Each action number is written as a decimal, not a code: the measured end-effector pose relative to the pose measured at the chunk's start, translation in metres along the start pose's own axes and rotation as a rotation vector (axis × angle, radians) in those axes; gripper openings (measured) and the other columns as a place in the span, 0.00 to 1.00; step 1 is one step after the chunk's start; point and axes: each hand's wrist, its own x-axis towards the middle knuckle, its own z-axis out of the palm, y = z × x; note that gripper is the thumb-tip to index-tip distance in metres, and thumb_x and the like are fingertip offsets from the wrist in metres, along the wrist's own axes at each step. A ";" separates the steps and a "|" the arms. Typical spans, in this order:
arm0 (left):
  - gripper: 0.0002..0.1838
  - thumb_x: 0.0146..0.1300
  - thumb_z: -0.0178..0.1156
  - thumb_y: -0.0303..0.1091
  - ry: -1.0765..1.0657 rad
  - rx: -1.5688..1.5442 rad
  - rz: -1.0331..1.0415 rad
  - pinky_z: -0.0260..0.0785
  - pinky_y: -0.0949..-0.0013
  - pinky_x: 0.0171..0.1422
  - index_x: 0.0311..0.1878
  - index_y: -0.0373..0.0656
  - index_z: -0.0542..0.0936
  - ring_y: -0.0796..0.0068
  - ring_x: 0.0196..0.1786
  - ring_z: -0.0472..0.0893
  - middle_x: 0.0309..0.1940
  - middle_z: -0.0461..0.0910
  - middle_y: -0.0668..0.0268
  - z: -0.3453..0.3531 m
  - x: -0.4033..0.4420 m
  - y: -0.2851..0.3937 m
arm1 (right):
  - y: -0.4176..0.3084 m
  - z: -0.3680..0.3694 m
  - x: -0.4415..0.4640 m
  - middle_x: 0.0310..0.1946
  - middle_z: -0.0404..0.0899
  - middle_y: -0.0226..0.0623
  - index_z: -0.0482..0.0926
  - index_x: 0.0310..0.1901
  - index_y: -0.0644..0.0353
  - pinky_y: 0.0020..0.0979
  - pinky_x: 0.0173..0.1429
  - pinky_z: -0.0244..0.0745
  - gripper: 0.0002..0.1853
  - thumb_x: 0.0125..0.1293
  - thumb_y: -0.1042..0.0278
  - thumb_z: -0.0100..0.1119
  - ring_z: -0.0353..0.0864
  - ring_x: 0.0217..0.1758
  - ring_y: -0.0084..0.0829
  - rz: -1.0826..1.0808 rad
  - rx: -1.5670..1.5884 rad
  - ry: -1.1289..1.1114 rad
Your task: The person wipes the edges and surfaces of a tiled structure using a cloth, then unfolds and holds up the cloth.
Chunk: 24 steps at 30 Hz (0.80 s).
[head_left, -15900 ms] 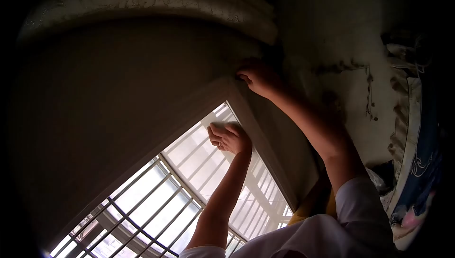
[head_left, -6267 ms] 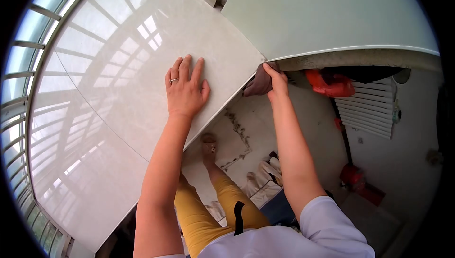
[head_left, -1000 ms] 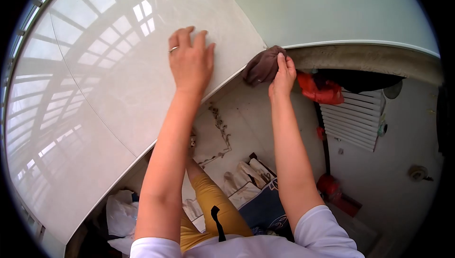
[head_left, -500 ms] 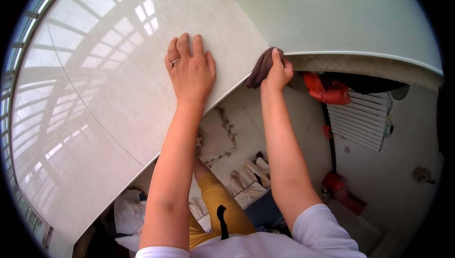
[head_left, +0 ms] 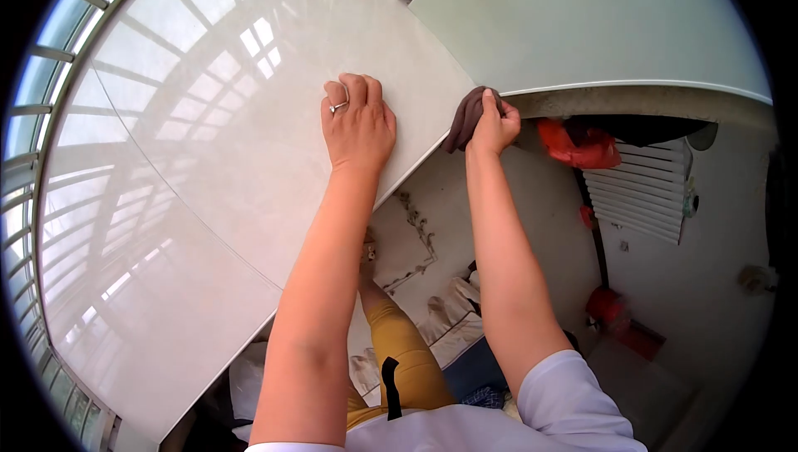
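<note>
Head view: right hand [head_left: 496, 130] clasps cloth [head_left: 465, 122] at surface [head_left: 216, 194] edge, not laid down; left hand [head_left: 359, 135] curled on surface, its hold unclear; extent done, unclear.

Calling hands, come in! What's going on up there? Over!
Left hand: fingers bent, at shiny white surface. Right hand: gripping brown cloth by the surface's edge. Red bag beyond, not touching cloth. Over.

The glossy ledge [head_left: 208, 178] is leaving passing room left of the left hand [head_left: 361, 132], while metal bars [head_left: 32, 110] are closing off its left edge, a pale green panel [head_left: 598, 28] is blocking the far right, and a red bundle [head_left: 578, 146] and white slats [head_left: 638, 194] are obstructing the space nearer it.
</note>
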 end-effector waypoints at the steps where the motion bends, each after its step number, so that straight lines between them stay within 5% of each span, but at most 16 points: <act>1: 0.23 0.63 0.51 0.40 0.003 0.005 0.013 0.53 0.59 0.69 0.61 0.46 0.69 0.57 0.64 0.63 0.59 0.68 0.60 -0.015 0.006 -0.003 | 0.002 0.004 0.000 0.31 0.78 0.37 0.73 0.33 0.68 0.27 0.41 0.75 0.14 0.56 0.68 0.69 0.76 0.33 0.25 0.015 -0.032 0.037; 3: 0.22 0.62 0.55 0.41 -0.345 -0.086 0.080 0.54 0.60 0.68 0.59 0.49 0.71 0.61 0.62 0.65 0.58 0.68 0.64 -0.043 0.017 -0.018 | 0.007 0.009 -0.001 0.32 0.78 0.38 0.74 0.33 0.68 0.28 0.42 0.75 0.14 0.54 0.68 0.69 0.76 0.34 0.26 0.050 -0.022 0.082; 4: 0.22 0.62 0.55 0.41 -0.341 -0.079 0.092 0.54 0.60 0.68 0.59 0.49 0.71 0.61 0.62 0.65 0.58 0.68 0.64 -0.038 0.014 -0.031 | 0.010 0.009 -0.001 0.32 0.78 0.38 0.74 0.33 0.68 0.28 0.42 0.75 0.14 0.54 0.68 0.69 0.76 0.34 0.26 0.053 -0.013 0.094; 6: 0.20 0.61 0.57 0.42 0.059 -0.255 0.223 0.54 0.60 0.67 0.57 0.54 0.73 0.65 0.62 0.64 0.58 0.67 0.67 -0.028 0.006 -0.054 | 0.008 0.008 0.002 0.33 0.79 0.38 0.74 0.33 0.68 0.28 0.42 0.75 0.13 0.55 0.69 0.69 0.77 0.34 0.26 0.122 0.052 0.044; 14: 0.19 0.62 0.55 0.40 0.033 -0.186 0.229 0.55 0.56 0.66 0.57 0.54 0.73 0.63 0.62 0.65 0.58 0.68 0.66 -0.006 0.005 -0.058 | 0.001 0.011 -0.009 0.34 0.79 0.38 0.75 0.33 0.67 0.29 0.43 0.75 0.12 0.56 0.71 0.69 0.77 0.36 0.26 0.084 0.112 0.158; 16: 0.18 0.60 0.55 0.41 0.323 0.069 0.385 0.52 0.54 0.67 0.54 0.55 0.74 0.61 0.60 0.66 0.57 0.68 0.66 0.045 0.001 -0.074 | 0.008 0.014 -0.007 0.34 0.79 0.38 0.74 0.34 0.67 0.28 0.44 0.75 0.13 0.55 0.71 0.69 0.77 0.36 0.26 0.103 0.112 0.186; 19: 0.18 0.59 0.55 0.40 0.126 0.121 0.304 0.52 0.53 0.66 0.54 0.54 0.74 0.60 0.59 0.65 0.57 0.68 0.65 0.024 0.002 -0.067 | 0.008 0.018 -0.004 0.35 0.79 0.37 0.74 0.35 0.67 0.28 0.45 0.75 0.13 0.55 0.71 0.70 0.77 0.38 0.26 0.193 0.072 0.204; 24: 0.19 0.59 0.56 0.41 0.094 -0.112 0.275 0.51 0.53 0.66 0.54 0.53 0.73 0.61 0.59 0.64 0.57 0.67 0.65 0.005 0.006 -0.060 | 0.002 0.009 -0.004 0.36 0.80 0.34 0.77 0.38 0.68 0.25 0.44 0.74 0.11 0.56 0.74 0.68 0.78 0.38 0.24 0.383 0.252 0.140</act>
